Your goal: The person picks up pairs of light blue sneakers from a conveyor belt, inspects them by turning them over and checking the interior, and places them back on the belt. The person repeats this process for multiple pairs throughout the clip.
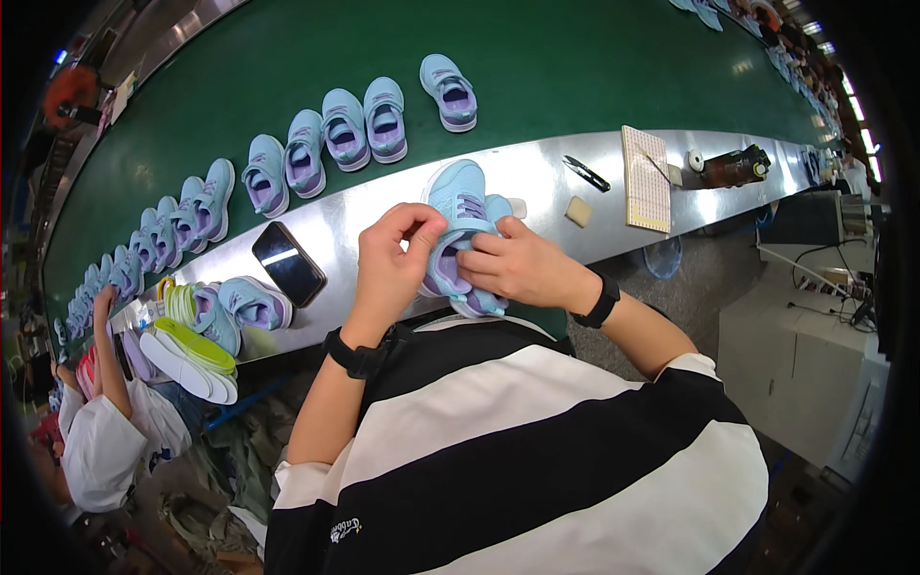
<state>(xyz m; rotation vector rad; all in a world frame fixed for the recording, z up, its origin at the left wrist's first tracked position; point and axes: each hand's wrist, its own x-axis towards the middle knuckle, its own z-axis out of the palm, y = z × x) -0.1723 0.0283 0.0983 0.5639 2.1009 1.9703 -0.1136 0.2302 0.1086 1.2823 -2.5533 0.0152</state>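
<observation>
A light-blue child's sneaker (457,189) with purple laces and lining lies toe-away on the metal edge in front of me. A second blue sneaker (497,205) shows partly behind it, mostly hidden. My left hand (391,254) is closed in a pinch at the left side of the front sneaker, by its strap; what lies between the fingertips is hard to make out. My right hand (522,261) is curled over the sneaker's right side, its fingers gripping at the opening and tongue. Black bands circle both my wrists.
Light-blue sneakers (345,129) line the green belt (575,77). A phone (288,264), two sneakers (257,303) and insoles (192,350) are left. Tweezers-like snips (586,173), a beige block (578,211), a paper pad (646,179) and a dark bottle (733,168) sit right. A co-worker's arm (110,355) reaches in.
</observation>
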